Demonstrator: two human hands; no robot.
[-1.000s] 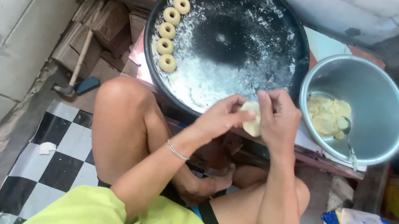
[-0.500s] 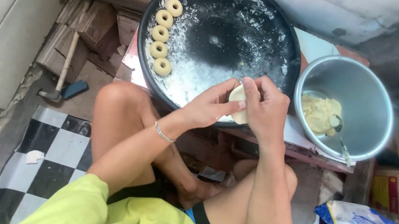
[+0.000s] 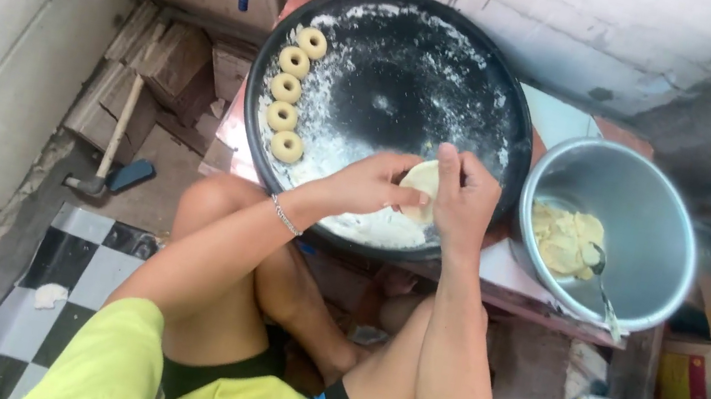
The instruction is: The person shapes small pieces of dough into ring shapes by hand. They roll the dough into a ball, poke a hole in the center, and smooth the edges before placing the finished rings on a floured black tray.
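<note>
A flat, pale round piece of dough [image 3: 422, 182] is held between both hands over the near edge of a large round black tray [image 3: 418, 65] dusted with white flour. The left hand [image 3: 370, 185] is closed on the dough's left side, and the right hand [image 3: 465, 195] grasps it from the right, with its fingers [image 3: 447, 169] laid over the top of the piece. Five ring-shaped dough pieces [image 3: 288, 91] are lined up in a column along the tray's left rim, each apart from the next. Just to the right of the tray a round metal bowl [image 3: 653, 223] is seen, with a lump of pale dough [image 3: 566, 239] and a metal spoon [image 3: 601, 290] inside it. A hammer with a wooden handle [image 3: 114, 142] lies on the floor to the left, well apart from the tray.
</note>
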